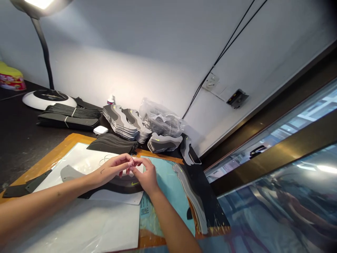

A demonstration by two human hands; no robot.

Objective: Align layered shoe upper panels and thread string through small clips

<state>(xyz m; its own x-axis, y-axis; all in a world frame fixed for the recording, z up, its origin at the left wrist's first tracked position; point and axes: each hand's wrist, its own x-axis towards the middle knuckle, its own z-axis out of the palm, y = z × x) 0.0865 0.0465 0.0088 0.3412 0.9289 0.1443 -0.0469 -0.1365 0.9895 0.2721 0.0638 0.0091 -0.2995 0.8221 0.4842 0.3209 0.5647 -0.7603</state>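
Both hands, left [113, 168] and right [145, 176], meet at the fingertips, pinching something too small to tell, just above a curved grey-and-black shoe panel [116, 186] lying on a white plastic sheet [79, 156], beside a pale blue sheet [168, 186].

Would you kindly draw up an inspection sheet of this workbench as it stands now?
surface: black bench top under an orange-edged board, with a white sheet and a pale blue sheet.
job's things: grey-and-black shoe upper panel with yellow swoosh, below the hands; fine thread loop nearby.
clutter: stacked shoe panels, strapped black bundles, plastic bag, small white box.
grippers: left hand and right hand meet at the fingertips; anything held is too small to tell.
cables: black cables along the wall.
surroundings: gooseneck lamp, wall plate, glass pane.
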